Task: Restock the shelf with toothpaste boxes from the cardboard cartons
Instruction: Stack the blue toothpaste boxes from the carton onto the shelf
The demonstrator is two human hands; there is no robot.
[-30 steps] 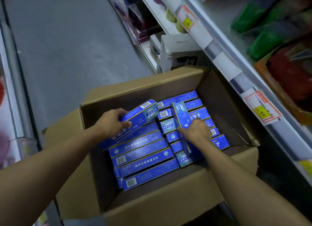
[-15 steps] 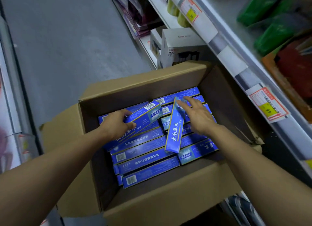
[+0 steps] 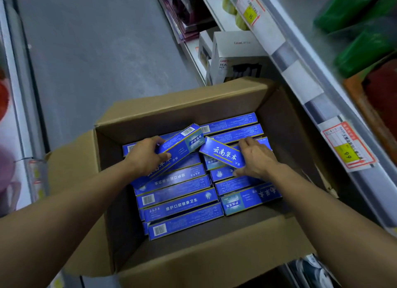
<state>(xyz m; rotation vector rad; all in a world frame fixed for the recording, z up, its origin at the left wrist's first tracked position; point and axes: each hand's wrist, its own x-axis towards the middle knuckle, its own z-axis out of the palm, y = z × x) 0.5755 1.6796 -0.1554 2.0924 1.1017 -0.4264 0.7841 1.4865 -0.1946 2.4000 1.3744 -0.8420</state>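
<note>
While the carton (image 3: 193, 264) at 6 o'clock is seen nearly full, one box (image 3: 180, 146) is gripped by the left hand (image 3: 146, 156), another (image 3: 223, 154) by the right hand (image 3: 255, 158); shelf (image 3: 300, 77) at 2 o'clock, restocking judged barely begun.

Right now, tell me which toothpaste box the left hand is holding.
The tilted toothpaste box with its barcode end raised, gripped by the left hand; the others lie flat in the carton.

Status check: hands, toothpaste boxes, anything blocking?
Left hand grips one blue box. Right hand pinches another box. Both over the open carton, none shelved yet. No obstruction visible.
</note>
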